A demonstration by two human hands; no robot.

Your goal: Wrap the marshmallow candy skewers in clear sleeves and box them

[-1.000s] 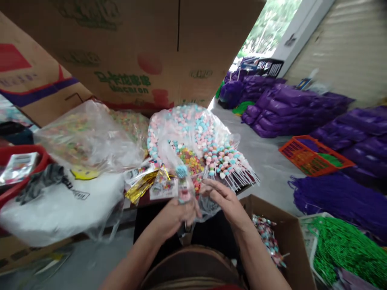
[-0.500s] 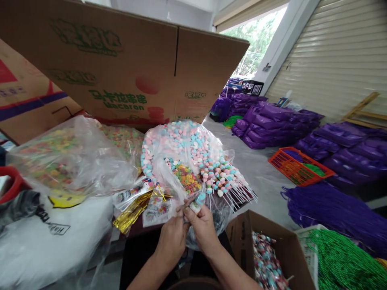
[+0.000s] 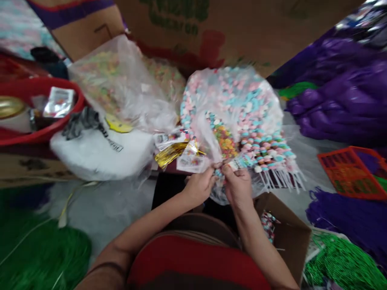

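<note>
In my right hand point(image 3: 240, 186), thumb and fingers are closed on a marshmallow candy skewer point(image 3: 244, 161) in a clear printed wrapper, its pastel end pointing away to the right. My left hand point(image 3: 199, 187) is pinched close beside it; what its fingertips hold is blurred. Just beyond the hands lies a bag of colourful ring gummies point(image 3: 224, 141). A large clear bag of pink, blue and white marshmallows point(image 3: 229, 86) sits behind, with marshmallow skewers point(image 3: 269, 151) fanned out to the right, sticks toward me. Gold twist ties point(image 3: 171, 154) and printed wrappers point(image 3: 190, 161) lie left of my hands.
A cardboard box point(image 3: 290, 225) with wrapped candy stands low right, near an orange crate point(image 3: 352, 171). Left are a white plastic bag point(image 3: 102, 155), a gummy bag point(image 3: 105, 76) and a red basin point(image 3: 45, 131). A big carton point(image 3: 250, 36) rises behind.
The view has tilted down and swung left, bringing the red basin and my lap into sight. Both hands stay together in front of me, the right still gripping the wrapped skewer.
</note>
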